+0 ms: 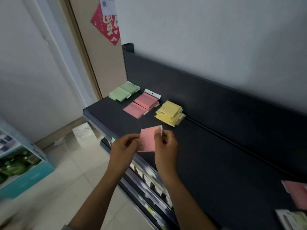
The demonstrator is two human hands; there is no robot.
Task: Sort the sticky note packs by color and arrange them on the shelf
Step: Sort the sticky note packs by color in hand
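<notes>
Both the left hand [123, 145] and right hand [164, 141] pinch the pink pack [148, 140] by opposite edges; letting go early could drop it short of the pink pile [142, 103] beyond the grip

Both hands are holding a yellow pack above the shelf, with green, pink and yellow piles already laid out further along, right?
Not quite: the held pack is pink, not yellow, as the head view shows. The left hand and right hand do both hold it above the shelf, the three colour piles beyond.
</notes>
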